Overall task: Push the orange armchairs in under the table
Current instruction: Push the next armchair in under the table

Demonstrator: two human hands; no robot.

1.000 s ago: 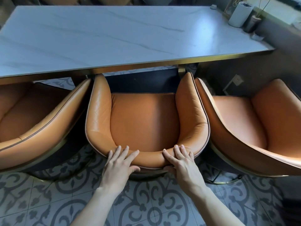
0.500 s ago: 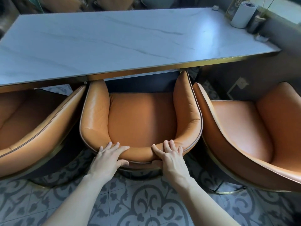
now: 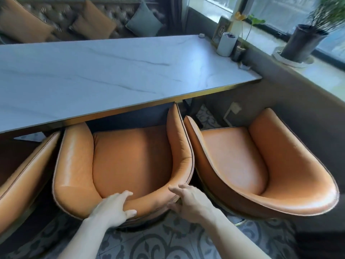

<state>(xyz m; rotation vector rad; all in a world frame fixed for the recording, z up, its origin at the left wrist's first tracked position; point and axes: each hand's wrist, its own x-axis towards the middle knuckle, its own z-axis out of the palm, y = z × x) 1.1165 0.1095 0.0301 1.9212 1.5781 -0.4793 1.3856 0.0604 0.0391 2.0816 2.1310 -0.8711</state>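
Observation:
Three orange leather armchairs face a long white marble table (image 3: 112, 71). The middle armchair (image 3: 130, 157) has the tips of its arms under the table's front edge. My left hand (image 3: 113, 208) lies over the top of its backrest, fingers on the inside and thumb on the outer face. My right hand (image 3: 188, 200) holds the same backrest further right, fingers on top and thumb below. The right armchair (image 3: 257, 165) stands clear of the table, turned slightly, its side touching the middle one. Only the side of the left armchair (image 3: 24, 176) shows.
A grey low wall (image 3: 298, 101) runs along the right, with a potted plant (image 3: 306, 42) on its sill. A white cylinder (image 3: 226, 43) and small items stand at the table's far right end. A tufted sofa with cushions (image 3: 93, 23) is behind the table. The floor is patterned tile (image 3: 168, 242).
The middle armchair has slid further in under the table. My view has lifted and swung right, bringing the sofa and window into sight. Both hands stay on the backrest.

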